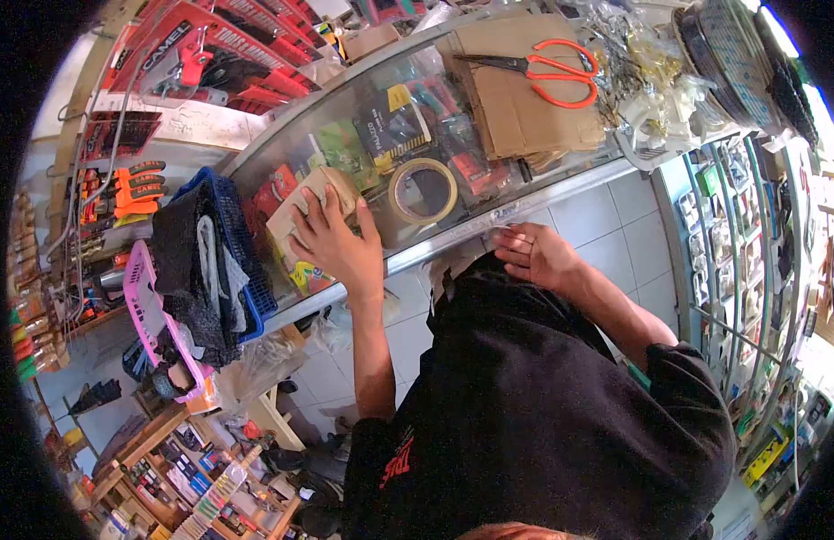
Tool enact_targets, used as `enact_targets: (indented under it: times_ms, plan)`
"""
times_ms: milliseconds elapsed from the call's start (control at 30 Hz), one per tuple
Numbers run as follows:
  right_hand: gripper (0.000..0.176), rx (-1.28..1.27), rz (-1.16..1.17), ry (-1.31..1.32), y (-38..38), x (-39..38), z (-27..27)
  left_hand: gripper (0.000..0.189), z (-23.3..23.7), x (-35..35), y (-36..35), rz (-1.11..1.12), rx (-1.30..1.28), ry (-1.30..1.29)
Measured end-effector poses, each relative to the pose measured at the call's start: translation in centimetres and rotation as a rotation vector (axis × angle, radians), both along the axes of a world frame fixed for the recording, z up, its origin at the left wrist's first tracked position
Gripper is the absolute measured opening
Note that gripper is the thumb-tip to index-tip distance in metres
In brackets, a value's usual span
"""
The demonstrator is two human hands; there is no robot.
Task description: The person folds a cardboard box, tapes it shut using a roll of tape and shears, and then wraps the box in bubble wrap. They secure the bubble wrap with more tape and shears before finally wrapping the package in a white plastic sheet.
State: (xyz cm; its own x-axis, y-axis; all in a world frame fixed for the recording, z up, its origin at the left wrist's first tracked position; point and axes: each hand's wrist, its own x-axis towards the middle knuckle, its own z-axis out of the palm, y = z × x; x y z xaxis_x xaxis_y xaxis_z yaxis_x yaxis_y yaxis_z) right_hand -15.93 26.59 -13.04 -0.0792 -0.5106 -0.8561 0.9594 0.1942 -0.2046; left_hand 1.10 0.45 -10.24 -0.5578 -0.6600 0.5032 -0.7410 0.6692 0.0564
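Observation:
My left hand [338, 238] lies with fingers spread on a small tan cardboard box [286, 220] on the glass counter [394, 236]. Just right of the box, a roll of tape [397, 191] lies flat on the glass. My right hand [531, 252] is beyond the counter's metal edge, on my side, near my dark clothing. Its fingers are slightly bent and apart, with nothing seen in them. Farther back, orange-handled scissors [565, 74] rest on flat brown cardboard [516, 117].
A blue basket [259, 292] and a pink basket [145, 301] stand at the left end. Red packages [228, 54] hang at the back left. Clear plastic bags [646, 63] pile up at the back right, beside spools [727, 67]. Shelves [736, 243] stand at the right.

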Motion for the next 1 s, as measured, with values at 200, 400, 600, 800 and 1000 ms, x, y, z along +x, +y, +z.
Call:
enact_targets:
  times_ms: [200,400,600,800,1000]
  plan:
    - [0.039,-0.081,-0.234,-0.180,-0.1,-0.1,-0.8,0.050,0.0,-0.2,0.2,0.015,0.013,0.008]
    - [0.051,-0.155,-0.281,-0.337,0.4,-1.4,3.8,0.050,0.0,-0.2,0.2,0.014,0.022,0.004]
    - [0.039,-0.166,-0.182,-0.207,2.2,1.8,3.9,0.054,0.2,-0.1,0.3,0.022,0.049,-0.006]
    - [0.040,-0.526,0.539,0.810,-8.0,1.2,8.6,0.057,0.2,-0.2,0.3,0.019,0.083,0.016]
    - [0.051,-0.470,0.549,1.007,-21.1,-0.4,7.7,0.055,0.6,-0.2,0.5,0.016,0.098,0.001]
